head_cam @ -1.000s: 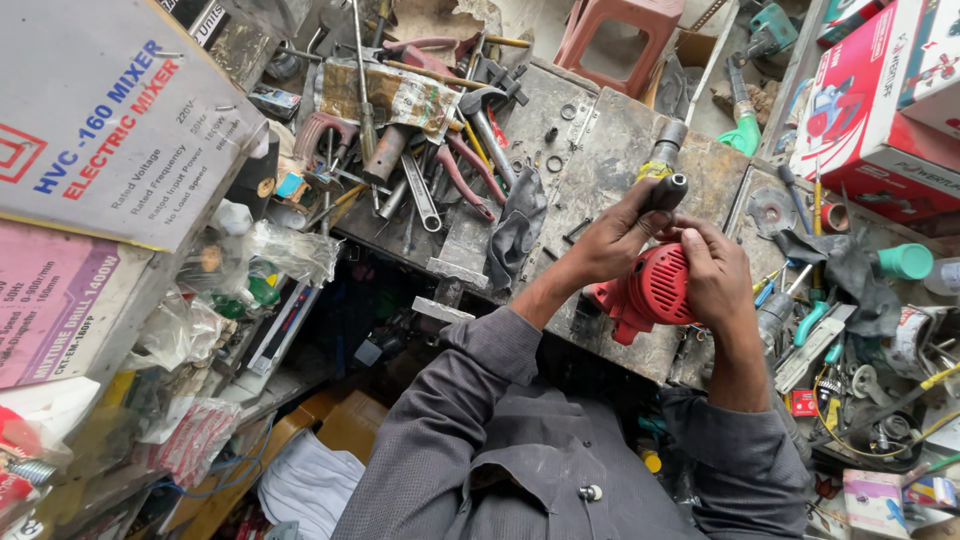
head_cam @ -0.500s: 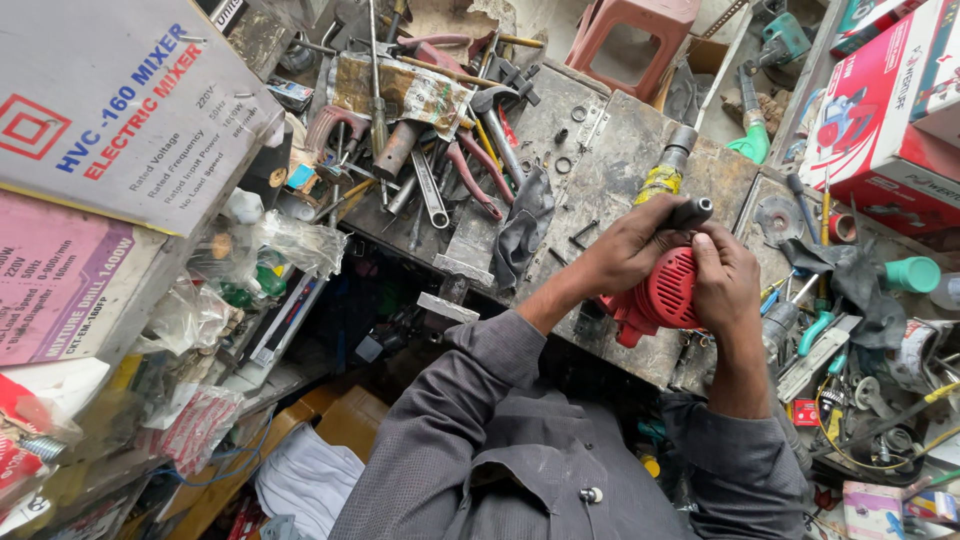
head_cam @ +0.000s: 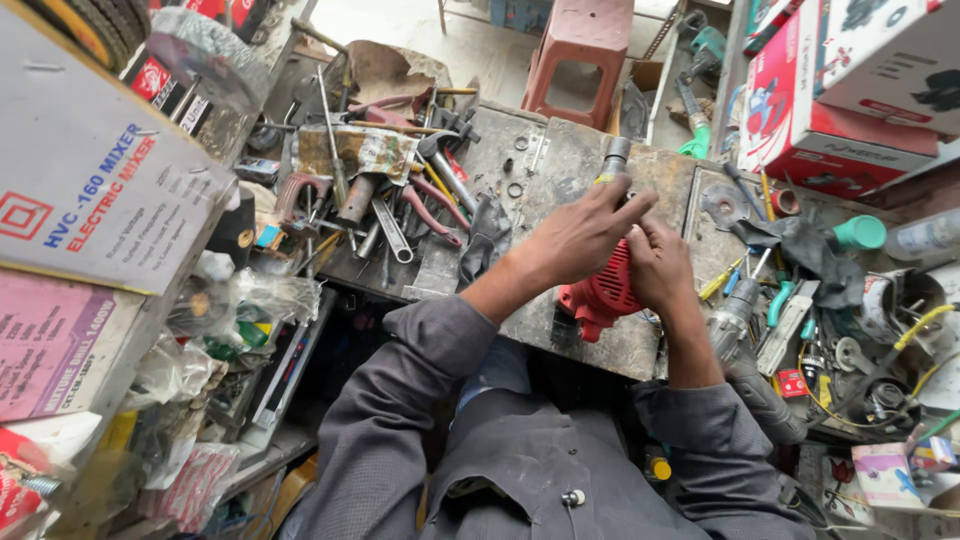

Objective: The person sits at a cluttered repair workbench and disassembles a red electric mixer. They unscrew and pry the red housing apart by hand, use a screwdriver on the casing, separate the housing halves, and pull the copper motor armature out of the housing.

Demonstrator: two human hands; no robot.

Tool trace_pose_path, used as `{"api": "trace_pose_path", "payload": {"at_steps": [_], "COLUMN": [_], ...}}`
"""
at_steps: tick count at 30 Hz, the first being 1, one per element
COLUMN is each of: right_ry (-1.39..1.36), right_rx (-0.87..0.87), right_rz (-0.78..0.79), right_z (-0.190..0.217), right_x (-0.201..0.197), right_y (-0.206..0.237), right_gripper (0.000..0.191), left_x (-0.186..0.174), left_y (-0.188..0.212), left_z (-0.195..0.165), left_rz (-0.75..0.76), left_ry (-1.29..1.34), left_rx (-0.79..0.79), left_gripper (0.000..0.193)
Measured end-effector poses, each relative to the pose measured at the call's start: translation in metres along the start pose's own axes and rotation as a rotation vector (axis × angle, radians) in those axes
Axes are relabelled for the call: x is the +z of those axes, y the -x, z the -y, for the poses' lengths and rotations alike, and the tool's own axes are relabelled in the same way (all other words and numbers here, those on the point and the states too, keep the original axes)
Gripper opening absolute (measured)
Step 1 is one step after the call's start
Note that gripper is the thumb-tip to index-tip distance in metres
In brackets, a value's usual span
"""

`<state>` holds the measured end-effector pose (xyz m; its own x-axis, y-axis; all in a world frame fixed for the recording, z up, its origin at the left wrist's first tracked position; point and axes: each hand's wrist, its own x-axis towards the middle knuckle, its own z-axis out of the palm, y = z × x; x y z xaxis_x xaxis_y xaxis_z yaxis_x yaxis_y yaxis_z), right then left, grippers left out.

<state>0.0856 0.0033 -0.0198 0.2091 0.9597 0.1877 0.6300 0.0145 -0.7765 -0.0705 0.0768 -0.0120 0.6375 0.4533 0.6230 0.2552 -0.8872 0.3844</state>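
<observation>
A red power tool body (head_cam: 598,295) lies on a worn metal workbench (head_cam: 560,170), its grey front end (head_cam: 612,160) pointing away from me. My left hand (head_cam: 585,232) reaches over it, fingers pinching at the top of the housing. On the tool's right side rests my right hand (head_cam: 658,268), wrapped around the red casing. Both grey sleeves come up from the bottom of the view. What the fingertips pinch is hidden.
Wrenches, pliers and hammers (head_cam: 385,195) pile up on the bench's left. A red plastic stool (head_cam: 585,45) stands beyond the bench. Cardboard boxes (head_cam: 85,210) stack at the left, red boxes (head_cam: 850,90) at the upper right. Screwdrivers, wires and a teal cap (head_cam: 860,232) clutter the right.
The view has shifted so the bench sits lower in the frame. My left hand has moved up over the tool's top, fingers extended; the right hand stays on the red casing.
</observation>
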Motion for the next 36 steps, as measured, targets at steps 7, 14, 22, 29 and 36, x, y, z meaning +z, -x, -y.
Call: {"api": "trace_pose_path", "payload": {"at_steps": [7,14,22,29,36], "right_ry": [-0.038,-0.086,-0.014,-0.129,-0.049], "right_rx": [0.138,0.104,0.141,0.026,0.185], "right_rz": [0.023,-0.021,-0.007,-0.071,-0.013], "right_z": [0.008,0.013,0.014,0.013,0.013], "right_x": [-0.02,-0.029,-0.034,-0.035,-0.038], "right_y": [0.006,0.012,0.012,0.012,0.012], "right_gripper": [0.035,0.036,0.037,0.037,0.036], "left_x": [-0.01,-0.013,-0.015,-0.015,-0.015], "left_y": [-0.023,-0.041,-0.036,-0.048,-0.041], "left_z": [-0.02,-0.029,-0.041,-0.046,-0.041], "left_rz": [0.279,0.349,0.073,0.423,0.238], "left_ry": [-0.067,-0.28,-0.12,-0.336,-0.128], "left_rx": [0.067,-0.221,0.183,-0.2,0.047], "left_gripper": [0.02,0.041,0.025,0.034,0.018]}}
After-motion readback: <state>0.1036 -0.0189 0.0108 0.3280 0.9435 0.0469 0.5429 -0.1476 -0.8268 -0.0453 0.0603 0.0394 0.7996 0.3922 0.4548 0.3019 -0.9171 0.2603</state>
